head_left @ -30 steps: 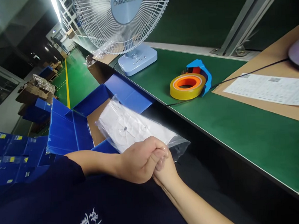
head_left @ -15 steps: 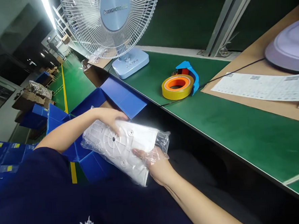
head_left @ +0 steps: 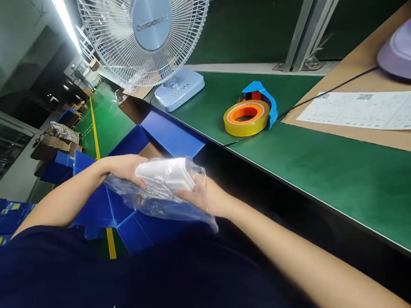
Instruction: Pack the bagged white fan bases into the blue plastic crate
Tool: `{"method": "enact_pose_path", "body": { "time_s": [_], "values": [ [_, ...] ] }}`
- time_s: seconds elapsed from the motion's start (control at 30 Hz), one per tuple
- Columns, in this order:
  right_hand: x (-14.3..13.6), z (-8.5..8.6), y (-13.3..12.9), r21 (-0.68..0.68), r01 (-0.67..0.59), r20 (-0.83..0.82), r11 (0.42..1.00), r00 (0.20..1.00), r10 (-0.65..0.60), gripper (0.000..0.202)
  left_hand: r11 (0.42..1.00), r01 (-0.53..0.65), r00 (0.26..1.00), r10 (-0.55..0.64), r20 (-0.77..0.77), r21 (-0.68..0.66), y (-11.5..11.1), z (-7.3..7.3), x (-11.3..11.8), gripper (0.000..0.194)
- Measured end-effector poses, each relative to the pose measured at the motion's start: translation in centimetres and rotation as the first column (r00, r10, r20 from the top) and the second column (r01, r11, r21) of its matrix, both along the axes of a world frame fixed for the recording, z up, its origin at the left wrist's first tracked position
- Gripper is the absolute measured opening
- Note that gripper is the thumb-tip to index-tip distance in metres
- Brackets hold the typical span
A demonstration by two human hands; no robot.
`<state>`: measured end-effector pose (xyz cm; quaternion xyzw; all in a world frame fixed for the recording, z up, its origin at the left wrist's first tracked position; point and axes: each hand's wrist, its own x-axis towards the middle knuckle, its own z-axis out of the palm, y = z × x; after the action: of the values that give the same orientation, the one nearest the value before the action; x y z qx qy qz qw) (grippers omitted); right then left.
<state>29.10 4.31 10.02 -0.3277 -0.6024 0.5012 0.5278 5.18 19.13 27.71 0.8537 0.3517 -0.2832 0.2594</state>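
White plastic shows through a clear plastic bag just left of the frame's centre, where a moulded white part lies tilted between two bare hands. The left hand grips its left end, thumb on the near face and the other fingers mostly hidden behind. The right hand clasps the right end through the film, its thumb and fingers closed around the part; loose film hangs below, toward the lower centre.

Behind and beneath the bagged part, an open blue carton spreads its flaps left of centre, with brown cardboard visible inside.

Green covers the workbench running from upper centre to lower right. On it, at upper centre-left, stands a pale blue table fan with a wire grille. Right of centre, a yellow tape roll on an orange core sits in a blue tape dispenser. A black cable runs to a lilac round base at the right edge, near a printed sheet.
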Motion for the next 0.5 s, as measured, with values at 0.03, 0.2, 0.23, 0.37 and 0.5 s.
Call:
{"method": "enact_pose_path", "body": {
  "time_s": [0.03,0.2,0.23,0.37,0.5],
  "values": [
    [0.2,-0.2,0.7,0.036,0.042,0.028,0.998,0.999,-0.043,0.045,0.999,-0.03,1.0,0.03,0.009,0.039,0.2,0.8,-0.6,0.067],
    [1.6,-1.8,1.9,-0.09,0.362,0.14,0.928,0.927,-0.348,0.061,0.945,-0.249,0.969,0.245,0.042,0.213,3.5,2.5,-4.3,0.075],
    [1.9,-2.3,1.7,-0.144,0.397,0.153,0.907,0.914,-0.376,0.059,0.925,-0.292,0.956,0.288,0.053,0.243,4.4,2.2,-5.1,0.075],
    [3.5,-4.3,-0.3,-0.237,0.422,0.168,0.875,0.905,-0.391,0.048,0.824,-0.421,0.9,0.433,0.059,0.378,7.8,-0.9,-8.3,0.067],
    [4.9,-6.2,-2.4,-0.285,0.434,0.274,0.854,0.891,-0.361,0.043,0.756,-0.519,0.834,0.55,0.042,0.399,10.0,-4.9,-10.2,0.056]
  ]
}}
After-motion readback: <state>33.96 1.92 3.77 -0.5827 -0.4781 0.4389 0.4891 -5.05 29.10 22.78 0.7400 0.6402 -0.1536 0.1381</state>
